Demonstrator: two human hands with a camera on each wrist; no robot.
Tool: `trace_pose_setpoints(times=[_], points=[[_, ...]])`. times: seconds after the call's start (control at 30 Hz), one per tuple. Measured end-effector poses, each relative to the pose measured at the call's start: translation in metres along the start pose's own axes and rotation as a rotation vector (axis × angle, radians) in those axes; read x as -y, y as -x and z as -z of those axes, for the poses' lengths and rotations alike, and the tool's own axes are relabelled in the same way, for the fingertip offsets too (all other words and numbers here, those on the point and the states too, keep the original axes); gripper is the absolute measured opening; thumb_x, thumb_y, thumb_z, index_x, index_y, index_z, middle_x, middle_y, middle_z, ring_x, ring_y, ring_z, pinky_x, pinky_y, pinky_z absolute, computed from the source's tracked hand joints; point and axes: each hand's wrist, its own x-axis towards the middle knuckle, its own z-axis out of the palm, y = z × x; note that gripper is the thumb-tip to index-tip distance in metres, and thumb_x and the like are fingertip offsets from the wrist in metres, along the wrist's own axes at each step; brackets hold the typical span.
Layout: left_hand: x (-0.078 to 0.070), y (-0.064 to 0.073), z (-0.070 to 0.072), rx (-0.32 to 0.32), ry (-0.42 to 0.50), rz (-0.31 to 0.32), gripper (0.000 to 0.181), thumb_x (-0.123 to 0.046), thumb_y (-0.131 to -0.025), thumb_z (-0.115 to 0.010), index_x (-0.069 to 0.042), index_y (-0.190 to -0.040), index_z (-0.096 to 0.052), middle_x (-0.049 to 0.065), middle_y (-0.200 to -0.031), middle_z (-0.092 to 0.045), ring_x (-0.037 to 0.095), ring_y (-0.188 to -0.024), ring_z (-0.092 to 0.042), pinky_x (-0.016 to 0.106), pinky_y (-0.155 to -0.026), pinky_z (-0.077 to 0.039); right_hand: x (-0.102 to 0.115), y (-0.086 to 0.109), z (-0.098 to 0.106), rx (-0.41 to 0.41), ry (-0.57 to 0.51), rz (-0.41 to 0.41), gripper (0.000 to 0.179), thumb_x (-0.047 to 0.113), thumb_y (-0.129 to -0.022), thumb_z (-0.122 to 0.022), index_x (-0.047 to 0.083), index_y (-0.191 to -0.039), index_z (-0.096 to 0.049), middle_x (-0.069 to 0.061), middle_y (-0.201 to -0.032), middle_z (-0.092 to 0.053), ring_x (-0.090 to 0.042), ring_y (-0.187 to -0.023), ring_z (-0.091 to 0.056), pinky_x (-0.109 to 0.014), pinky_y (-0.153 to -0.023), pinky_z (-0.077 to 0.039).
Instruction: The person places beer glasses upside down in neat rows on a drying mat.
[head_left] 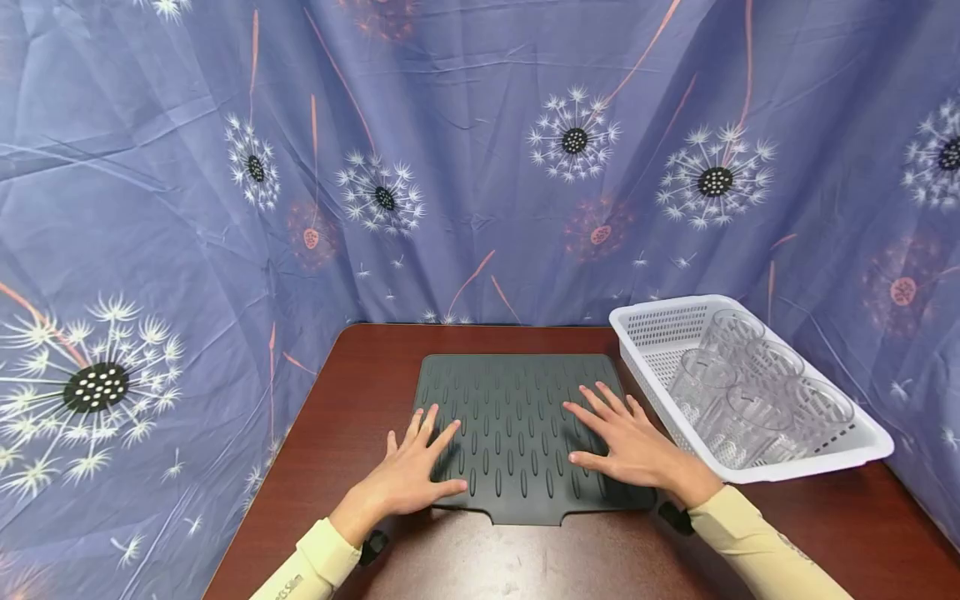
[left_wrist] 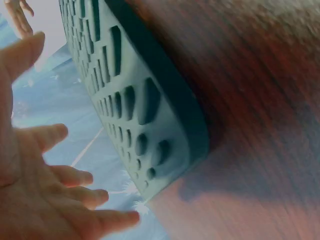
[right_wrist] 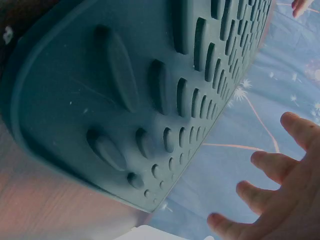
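A dark grey drying mat (head_left: 513,417) with raised oval ridges lies flat on the table, its spouted edge toward me. Over its left side my left hand (head_left: 408,471) is spread, fingers straight and apart, holding nothing. My right hand (head_left: 630,442) hovers likewise over the mat's right side, fingers splayed. In the left wrist view a gap shows between the left hand (left_wrist: 45,190) and the mat (left_wrist: 145,115). The right wrist view also shows the right hand (right_wrist: 285,185) raised off the ridged mat (right_wrist: 75,100).
A white plastic basket (head_left: 652,367) with slotted walls stands at the right, holding several clear glasses (head_left: 757,408) that lean together. The reddish-brown wooden table (head_left: 360,392) ends at the back and left against a blue dandelion-print curtain (head_left: 472,167).
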Motion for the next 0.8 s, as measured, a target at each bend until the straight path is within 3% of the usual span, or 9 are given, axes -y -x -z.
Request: trace_pose_setpoints(times=[0.13,0.3,0.53,0.8], points=[[0.006,-0.005,-0.002,-0.072,0.053,-0.002,0.075,-0.044,-0.092,-0.071,-0.012,-0.154,-0.043,0.024,-0.163,-0.025,0.045,-0.151,-0.022,0.066,-0.114,-0.027,0.000,-0.002,0.001,-0.042,-0.009,0.023,0.076,0.066,-0.091,-0.060,0.024,-0.153,-0.047,-0.012,-0.160,-0.039,-0.041,-0.149,-0.031,-0.069,-0.110,-0.028],[0.017,-0.010,-0.006,-0.114,0.032,-0.002,0.064,-0.036,-0.090,-0.075,-0.009,-0.144,-0.054,0.020,-0.153,-0.043,0.038,-0.142,-0.042,0.056,-0.107,-0.043,0.001,-0.002,0.002,-0.069,-0.034,0.020,0.067,0.059,-0.090,-0.066,0.023,-0.146,-0.055,-0.010,-0.155,-0.047,-0.037,-0.140,-0.045,-0.061,-0.101,-0.045],[0.030,-0.010,-0.010,-0.023,0.029,-0.023,0.067,-0.038,-0.088,-0.076,-0.013,-0.146,-0.053,0.019,-0.156,-0.039,0.039,-0.144,-0.038,0.062,-0.100,-0.045,0.000,0.000,0.001,-0.069,-0.038,0.015,0.061,0.056,-0.090,-0.069,0.024,-0.141,-0.059,-0.008,-0.155,-0.047,-0.038,-0.138,-0.048,-0.060,-0.102,-0.044],[0.038,-0.009,-0.014,-0.001,0.038,-0.067,0.069,-0.038,-0.083,-0.080,-0.015,-0.144,-0.055,0.017,-0.157,-0.038,0.038,-0.147,-0.034,0.059,-0.099,-0.047,-0.001,0.000,0.001,-0.090,-0.040,0.030,0.056,0.051,-0.089,-0.072,0.024,-0.138,-0.063,-0.007,-0.154,-0.049,-0.035,-0.137,-0.049,-0.059,-0.104,-0.043]])
